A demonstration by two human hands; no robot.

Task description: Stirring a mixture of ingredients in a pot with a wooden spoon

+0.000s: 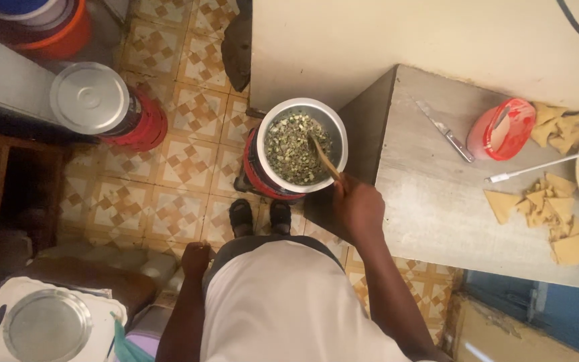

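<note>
Two hands observed, both the person's own. Right hand [358, 208] is closed around the handle of a long wooden spoon [323, 157], whose bowl sits in a round silver metal pot [301, 149] filled with chopped green-and-pale mixture. Pot rests on a red stove on the patterned tile floor [162, 174], just beside the grey table [430, 201] and directly ahead of the person's sandalled feet. Left hand [196, 259] hangs at the person's side, curled loosely, holding nothing visible. On the table: a steel knife [445, 131], a red plastic bowl [502, 129], and tan triangular pastry pieces [549, 213], well apart from the pot.
</note>
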